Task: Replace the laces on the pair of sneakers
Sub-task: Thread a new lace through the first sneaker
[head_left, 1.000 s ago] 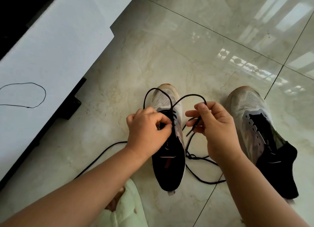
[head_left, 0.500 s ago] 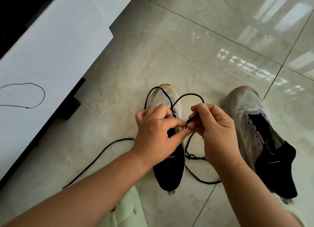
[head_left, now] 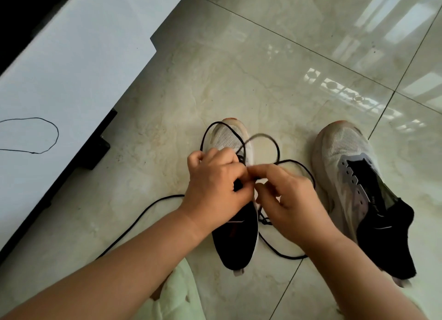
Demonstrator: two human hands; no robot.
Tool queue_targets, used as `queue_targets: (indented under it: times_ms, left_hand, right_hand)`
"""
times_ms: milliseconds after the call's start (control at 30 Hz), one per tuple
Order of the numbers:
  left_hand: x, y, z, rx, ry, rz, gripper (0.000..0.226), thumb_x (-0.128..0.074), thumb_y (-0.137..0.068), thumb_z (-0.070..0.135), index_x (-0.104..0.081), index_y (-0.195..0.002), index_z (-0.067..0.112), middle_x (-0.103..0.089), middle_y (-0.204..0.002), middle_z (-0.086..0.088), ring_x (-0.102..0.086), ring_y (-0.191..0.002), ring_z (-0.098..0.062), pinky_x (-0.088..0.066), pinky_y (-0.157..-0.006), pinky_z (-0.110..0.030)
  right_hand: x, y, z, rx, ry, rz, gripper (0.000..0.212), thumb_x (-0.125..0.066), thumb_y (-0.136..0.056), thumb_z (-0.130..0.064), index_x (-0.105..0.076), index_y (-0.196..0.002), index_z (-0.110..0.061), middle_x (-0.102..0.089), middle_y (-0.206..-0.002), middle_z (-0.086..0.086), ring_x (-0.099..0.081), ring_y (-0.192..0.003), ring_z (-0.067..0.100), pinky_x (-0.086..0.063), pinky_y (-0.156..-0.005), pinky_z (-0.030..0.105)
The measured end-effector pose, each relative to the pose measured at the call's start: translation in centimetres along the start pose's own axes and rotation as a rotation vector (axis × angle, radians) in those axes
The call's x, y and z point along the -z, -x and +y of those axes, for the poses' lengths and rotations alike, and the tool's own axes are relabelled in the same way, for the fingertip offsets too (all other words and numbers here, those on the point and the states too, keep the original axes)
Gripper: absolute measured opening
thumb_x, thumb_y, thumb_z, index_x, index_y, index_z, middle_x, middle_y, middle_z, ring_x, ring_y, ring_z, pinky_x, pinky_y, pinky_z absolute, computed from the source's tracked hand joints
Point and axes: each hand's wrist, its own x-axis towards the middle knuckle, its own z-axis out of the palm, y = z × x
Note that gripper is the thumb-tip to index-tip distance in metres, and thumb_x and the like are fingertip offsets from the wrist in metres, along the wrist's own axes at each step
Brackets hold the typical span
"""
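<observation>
So the big change from a second ago: the two hands were apart, each holding its own bit of black lace (head_left: 241, 137), and now they've come right together over the middle of the left-hand sneaker (head_left: 235, 233). The left hand (head_left: 215, 190) has slid over from the tongue area and its fingers are curled tight, pinching the lace where it meets the shoe. The right hand (head_left: 289, 200) has dropped lower and closer, thumb and forefinger nipped on the lace end right against the left hand's fingertips. Exactly which eyelet they're at is hidden under the knuckles, can't tell.

The lace loops over the toe have shifted too. The far one is blurred, so it looks like it's being pulled, and a new loop swings out to the right, past the right hand.

My read: that's a hand-off or a feed-through at an eyelet, so the threading on this shoe is midway, not done. Slack lace trails across the floor (head_left: 239, 68) on both sides of the shoe.

The other sneaker (head_left: 354, 183) sits off to the right, no lace in it, untouched. Another thin black lace (head_left: 45, 147) lies on the white worktop (head_left: 71, 68) at left.
</observation>
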Motion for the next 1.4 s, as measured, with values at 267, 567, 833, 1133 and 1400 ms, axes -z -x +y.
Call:
queue_targets:
  times_ms: [267,567,833,1133,1400]
  left_hand:
    - [-0.6,0.6,-1.3,0.104,0.039,0.029,0.013,-0.058,-0.077,0.029,-0.07,-0.075,0.025,-0.056,-0.083,0.01,-0.055,-0.09,-0.013,-0.015,-0.081,-0.025]
    - [-1.3,0.6,-1.4,0.093,0.009,0.045,0.012,-0.076,-0.074,0.029,-0.075,-0.086,0.026,-0.055,-0.078,0.005,-0.055,-0.083,-0.015,-0.013,-0.075,-0.027]
    - [-1.4,0.3,-1.4,0.097,0.111,0.06,0.011,-0.073,-0.077,0.031,-0.074,-0.088,0.031,-0.049,-0.069,0.014,-0.049,-0.068,-0.003,-0.015,-0.075,-0.028]
    - [-1.3,-0.6,-1.6,0.047,0.109,0.06,0.01,-0.07,-0.073,0.04,-0.074,-0.076,0.031,-0.05,-0.062,0.015,-0.049,-0.064,-0.005,-0.018,-0.078,-0.028]
    - [-1.4,-1.1,-1.8,0.004,0.109,0.018,0.006,-0.073,-0.074,0.027,-0.07,-0.068,0.027,-0.048,-0.061,0.016,-0.045,-0.062,-0.003,-0.017,-0.076,-0.028]
  right_hand:
    - [0.1,-0.6,1.2,-0.128,0.15,0.148,0.006,-0.064,-0.085,-0.006,-0.068,-0.088,-0.009,-0.051,-0.084,-0.004,-0.05,-0.062,0.013,-0.045,-0.057,0.032]
    - [-0.3,-1.7,0.8,-0.071,0.252,0.091,0.008,-0.063,-0.085,-0.006,-0.071,-0.084,-0.006,-0.051,-0.079,0.006,-0.05,-0.058,0.025,-0.045,-0.052,0.036]
    - [-0.4,-2.6,0.7,0.001,0.337,0.084,0.009,-0.062,-0.08,0.003,-0.068,-0.074,0.002,-0.054,-0.073,0.015,-0.052,-0.058,0.034,-0.045,-0.05,0.037]
    - [-0.4,-3.2,0.6,0.097,0.375,-0.069,0.009,-0.061,-0.076,0.003,-0.067,-0.07,0.001,-0.053,-0.068,0.013,-0.05,-0.054,0.03,-0.035,-0.05,0.028]
    - [-1.1,-1.4,0.2,-0.162,0.038,0.09,0.015,-0.067,-0.079,-0.024,-0.064,-0.092,-0.018,-0.049,-0.094,-0.01,-0.058,-0.069,0.003,-0.047,-0.061,0.023]
